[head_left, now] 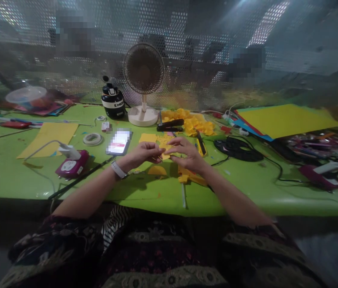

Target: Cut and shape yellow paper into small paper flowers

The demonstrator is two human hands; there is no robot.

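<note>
Over the green table, my left hand [142, 154] and my right hand [187, 154] meet at a small piece of yellow paper [166, 153]. The fingertips of both hands pinch it. Under and behind the hands lie a yellow sheet [147, 138] and small yellow scraps. A half-round yellow piece [157, 171] rests just below my left fingers. More yellow paper strips [191, 176] are partly hidden below my right wrist. A yellow box cutter [201, 145] lies beside my right hand, and a black stapler [170, 125] sits beyond it.
Crumpled yellow paper flowers [197, 123] lie behind the cutter. A desk fan [143, 70] and black bottle [113, 105] stand at the back. Left are a phone [119, 142], tape roll [92, 139] and purple power socket [73, 165]. Coloured sheets [291, 120] and a cable cross the right side.
</note>
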